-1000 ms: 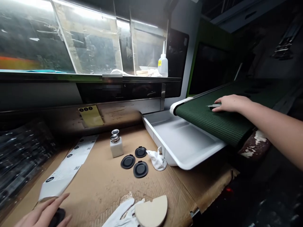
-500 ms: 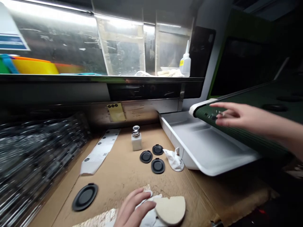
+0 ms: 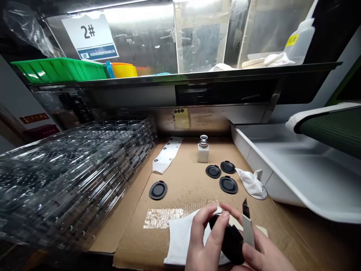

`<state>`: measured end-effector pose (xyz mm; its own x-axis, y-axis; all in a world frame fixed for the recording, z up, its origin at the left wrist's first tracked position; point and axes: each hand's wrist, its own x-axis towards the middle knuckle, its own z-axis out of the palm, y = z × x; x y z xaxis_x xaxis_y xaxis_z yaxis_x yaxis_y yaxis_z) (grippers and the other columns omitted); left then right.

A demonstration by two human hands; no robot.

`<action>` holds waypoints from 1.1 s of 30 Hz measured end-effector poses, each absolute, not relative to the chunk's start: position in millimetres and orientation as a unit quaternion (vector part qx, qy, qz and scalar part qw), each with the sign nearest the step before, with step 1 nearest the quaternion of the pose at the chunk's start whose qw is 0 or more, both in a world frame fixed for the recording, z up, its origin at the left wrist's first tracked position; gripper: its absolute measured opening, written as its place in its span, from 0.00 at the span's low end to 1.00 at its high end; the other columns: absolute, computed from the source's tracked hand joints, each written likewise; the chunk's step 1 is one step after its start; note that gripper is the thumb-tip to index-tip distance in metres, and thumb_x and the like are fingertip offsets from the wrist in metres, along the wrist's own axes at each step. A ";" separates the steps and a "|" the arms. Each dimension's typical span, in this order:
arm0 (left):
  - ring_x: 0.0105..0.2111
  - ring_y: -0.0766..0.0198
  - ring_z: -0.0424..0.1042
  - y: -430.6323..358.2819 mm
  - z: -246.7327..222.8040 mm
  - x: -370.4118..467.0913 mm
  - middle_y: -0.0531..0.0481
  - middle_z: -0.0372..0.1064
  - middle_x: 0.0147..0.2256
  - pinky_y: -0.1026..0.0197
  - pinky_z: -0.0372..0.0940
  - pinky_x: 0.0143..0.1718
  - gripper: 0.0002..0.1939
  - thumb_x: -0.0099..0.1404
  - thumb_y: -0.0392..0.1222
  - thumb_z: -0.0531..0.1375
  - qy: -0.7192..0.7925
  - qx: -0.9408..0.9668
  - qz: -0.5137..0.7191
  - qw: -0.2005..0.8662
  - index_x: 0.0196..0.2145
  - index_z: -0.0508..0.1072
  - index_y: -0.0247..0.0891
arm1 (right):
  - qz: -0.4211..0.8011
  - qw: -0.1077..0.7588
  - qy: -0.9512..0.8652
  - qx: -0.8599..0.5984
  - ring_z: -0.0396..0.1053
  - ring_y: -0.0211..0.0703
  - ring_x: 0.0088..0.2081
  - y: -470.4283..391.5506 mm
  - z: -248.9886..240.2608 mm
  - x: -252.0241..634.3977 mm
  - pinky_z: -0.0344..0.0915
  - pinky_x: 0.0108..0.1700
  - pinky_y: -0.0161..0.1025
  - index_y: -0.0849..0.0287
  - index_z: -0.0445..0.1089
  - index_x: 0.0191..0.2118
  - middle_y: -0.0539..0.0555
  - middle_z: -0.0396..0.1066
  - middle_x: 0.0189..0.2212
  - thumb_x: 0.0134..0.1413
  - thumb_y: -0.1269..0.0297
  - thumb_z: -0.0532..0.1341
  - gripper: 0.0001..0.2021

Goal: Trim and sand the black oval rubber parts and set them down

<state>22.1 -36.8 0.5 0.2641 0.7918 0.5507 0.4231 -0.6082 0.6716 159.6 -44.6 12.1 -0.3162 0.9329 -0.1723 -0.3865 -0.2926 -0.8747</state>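
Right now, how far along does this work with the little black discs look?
Hard to say what is finished: the white tray under the green belt shows nothing in it. In hand: the left hand grips one black disc, and the right hand holds a slim blade tool beside it, over a white cloth. Waiting: four loose discs on the cardboard.

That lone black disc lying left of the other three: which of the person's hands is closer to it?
Left. The left hand is nearest the lone black disc, just below and right of it, fingers on a black part. The right hand sits farther right, holding a small blade tool.
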 end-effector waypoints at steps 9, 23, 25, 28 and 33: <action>0.51 0.56 0.61 -28.0 0.3 3.5 0.44 0.57 0.51 0.55 0.59 0.53 0.32 0.52 0.29 0.54 0.388 0.767 0.475 0.187 0.55 0.56 0.45 | 0.341 0.399 -0.639 -0.563 0.66 0.48 0.48 -49.4 21.2 199.7 0.67 0.44 0.41 0.50 0.64 0.51 0.55 0.68 0.47 0.53 0.52 0.55 0.20; 0.53 0.56 0.59 -30.4 2.6 -2.8 0.44 0.58 0.52 0.52 0.57 0.54 0.32 0.54 0.26 0.53 0.387 0.781 0.452 0.190 0.55 0.56 0.44 | -0.251 0.160 -0.863 -0.408 0.67 0.48 0.34 -50.5 72.1 207.8 0.60 0.32 0.43 0.59 0.64 0.49 0.57 0.70 0.37 0.56 0.67 0.47 0.17; 0.54 0.57 0.58 -30.9 2.7 -3.1 0.45 0.58 0.52 0.54 0.57 0.55 0.32 0.54 0.26 0.53 0.385 0.782 0.452 0.188 0.56 0.56 0.44 | -0.263 0.153 -0.858 -0.414 0.67 0.49 0.34 -49.3 74.3 204.4 0.57 0.33 0.44 0.60 0.64 0.47 0.57 0.70 0.37 0.56 0.68 0.46 0.16; 0.54 0.58 0.58 -31.5 2.9 -3.1 0.45 0.58 0.52 0.55 0.56 0.55 0.31 0.54 0.27 0.52 0.386 0.781 0.454 0.186 0.56 0.56 0.43 | -0.262 0.144 -0.857 -0.420 0.66 0.49 0.33 -48.7 76.6 200.9 0.55 0.33 0.45 0.60 0.65 0.46 0.58 0.70 0.36 0.56 0.67 0.46 0.16; 0.53 0.57 0.59 -31.2 4.3 -2.1 0.45 0.59 0.52 0.54 0.58 0.54 0.30 0.54 0.27 0.53 0.394 0.779 0.456 0.173 0.55 0.58 0.43 | -0.272 0.149 -0.855 -0.416 0.66 0.48 0.34 -46.4 79.9 196.7 0.54 0.33 0.43 0.59 0.66 0.44 0.57 0.71 0.35 0.55 0.69 0.46 0.16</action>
<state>-2.1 -31.2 4.3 0.2742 0.7714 0.5742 0.4568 -0.6299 0.6281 196.7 -46.4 79.9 -0.6098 0.6305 0.4801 0.7920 0.5063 0.3412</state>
